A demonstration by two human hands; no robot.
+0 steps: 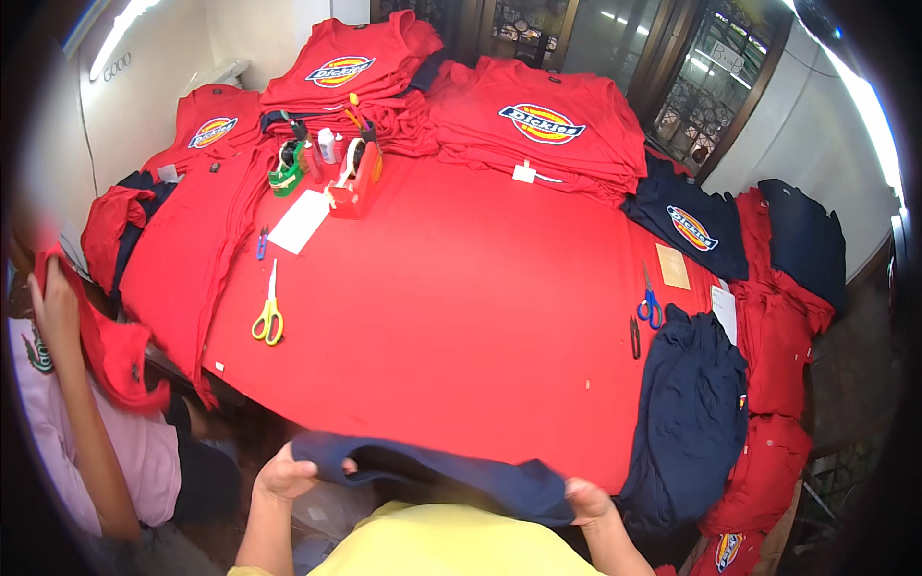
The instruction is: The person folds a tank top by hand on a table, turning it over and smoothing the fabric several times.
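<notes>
While both hands, left hand (pixel 284 474) and right hand (pixel 588 501), clench the limp, light navy cotton garment (pixel 432 472) by its ends, it sags, best pinched at edges.

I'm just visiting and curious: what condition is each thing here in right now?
left hand: gripping the navy garment
right hand: gripping its other end
navy garment: stretched between both hands
yellow scissors: lying closed
blue scissors: lying closed
red shirts: folded, stacked
navy pile: heaped, unfolded
</notes>
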